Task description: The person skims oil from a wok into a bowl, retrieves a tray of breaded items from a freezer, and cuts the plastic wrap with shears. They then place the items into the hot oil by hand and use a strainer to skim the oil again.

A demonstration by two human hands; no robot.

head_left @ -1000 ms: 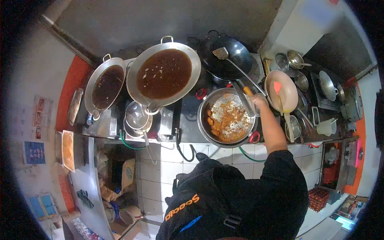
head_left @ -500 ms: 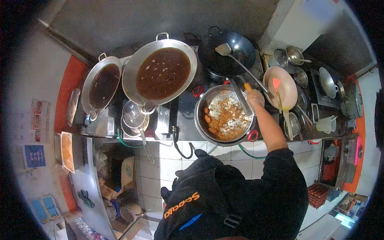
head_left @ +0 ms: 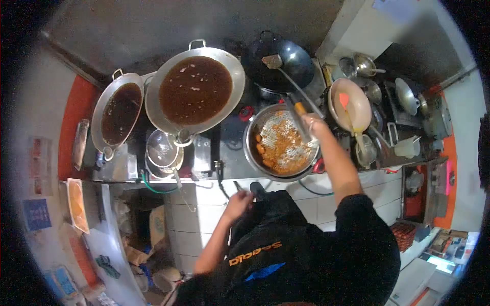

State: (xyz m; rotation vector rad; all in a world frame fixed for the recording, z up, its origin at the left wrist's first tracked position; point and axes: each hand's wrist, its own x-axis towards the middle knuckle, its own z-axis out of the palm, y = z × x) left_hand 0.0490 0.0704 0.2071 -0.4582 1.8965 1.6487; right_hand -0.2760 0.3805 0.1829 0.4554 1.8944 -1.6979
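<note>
Steel basin (head_left: 248, 151) of browned crumbs (head_left: 286, 148), front edge of the cooktop, right hand right there!

Grey wall (head_left: 214, 20) behind, tiled floor (head_left: 191, 222) below, dark cooktop (head_left: 232, 155) between, with a broad pan (head_left: 154, 104) of brown liquid left of the basin. Hands apart: the right hand (head_left: 315, 125) wraps a wooden-handled tool (head_left: 300, 107) at the basin's rim; the left hand (head_left: 240, 205), fingers curled, sits by the dark apron (head_left: 275, 229), its grip impossible to tell. Tool's far end? Hard to make out.

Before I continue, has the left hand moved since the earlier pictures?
Yes: unseen in those, the left hand has come into view, just below the counter's front edge.
</note>
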